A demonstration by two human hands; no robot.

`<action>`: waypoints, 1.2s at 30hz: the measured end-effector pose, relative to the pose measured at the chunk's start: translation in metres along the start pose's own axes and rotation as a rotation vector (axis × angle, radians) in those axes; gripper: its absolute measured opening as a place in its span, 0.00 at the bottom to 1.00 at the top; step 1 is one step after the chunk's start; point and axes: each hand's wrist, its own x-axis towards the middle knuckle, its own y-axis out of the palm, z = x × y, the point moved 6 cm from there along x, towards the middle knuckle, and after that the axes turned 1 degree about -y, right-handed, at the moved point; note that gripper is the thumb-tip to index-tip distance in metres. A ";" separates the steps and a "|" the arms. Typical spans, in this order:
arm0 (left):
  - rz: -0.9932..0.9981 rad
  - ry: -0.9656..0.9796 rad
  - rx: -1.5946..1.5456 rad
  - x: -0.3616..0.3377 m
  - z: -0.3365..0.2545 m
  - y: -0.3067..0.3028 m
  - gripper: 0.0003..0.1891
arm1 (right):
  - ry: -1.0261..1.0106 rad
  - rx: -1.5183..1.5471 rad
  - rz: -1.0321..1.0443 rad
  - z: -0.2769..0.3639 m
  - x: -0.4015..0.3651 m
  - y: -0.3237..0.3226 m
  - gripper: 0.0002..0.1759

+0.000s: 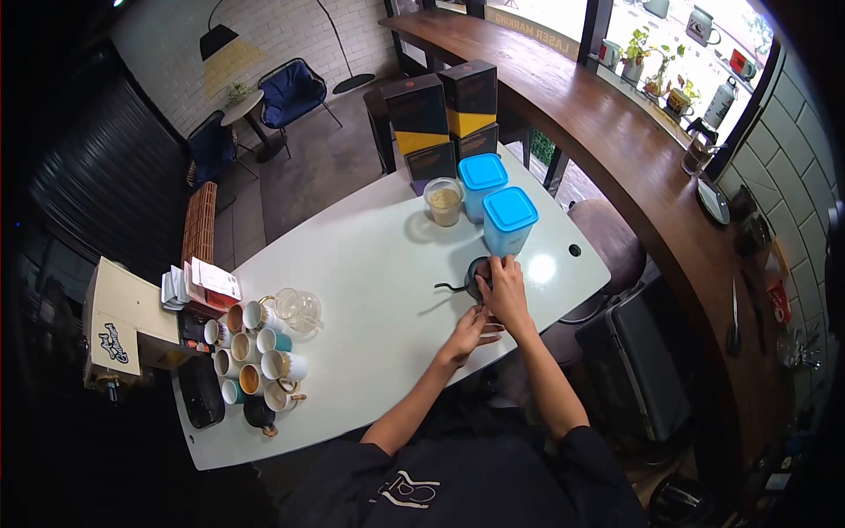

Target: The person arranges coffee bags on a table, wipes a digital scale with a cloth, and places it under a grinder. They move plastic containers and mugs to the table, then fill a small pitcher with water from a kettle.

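Observation:
A small black gooseneck kettle [475, 275] stands near the table's front right edge, its thin curved spout pointing left. My right hand [505, 295] reaches over the kettle's right side, fingers bent down and closed at its top and side; it partly hides the kettle. Just below, on the near side of the kettle, is my left hand [470, 334], palm turned up and fingers apart, with nothing visible in it. Behind the kettle are two containers with blue lids, a nearer one [509, 232] and a farther one [475, 201]. A clear tub [444, 202] with beige contents is beside them.
On the white table's [370, 290] left side stand several mugs [251, 378], a clear glass vessel [299, 310], a black tray [201, 392] and a cream machine [128, 321]. Dark and yellow boxes [419, 114] rise at the back. A wooden counter [616, 141] curves along the right.

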 end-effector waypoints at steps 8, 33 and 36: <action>0.016 0.053 -0.359 0.025 0.007 0.019 0.20 | -0.037 0.216 -0.014 -0.037 0.004 -0.047 0.14; 0.016 0.033 -0.114 -0.003 0.007 -0.003 0.15 | 0.263 0.107 -0.111 -0.127 -0.051 -0.074 0.17; 0.074 0.006 -0.123 -0.010 0.003 0.001 0.17 | 0.296 0.222 -0.078 -0.102 -0.065 -0.072 0.12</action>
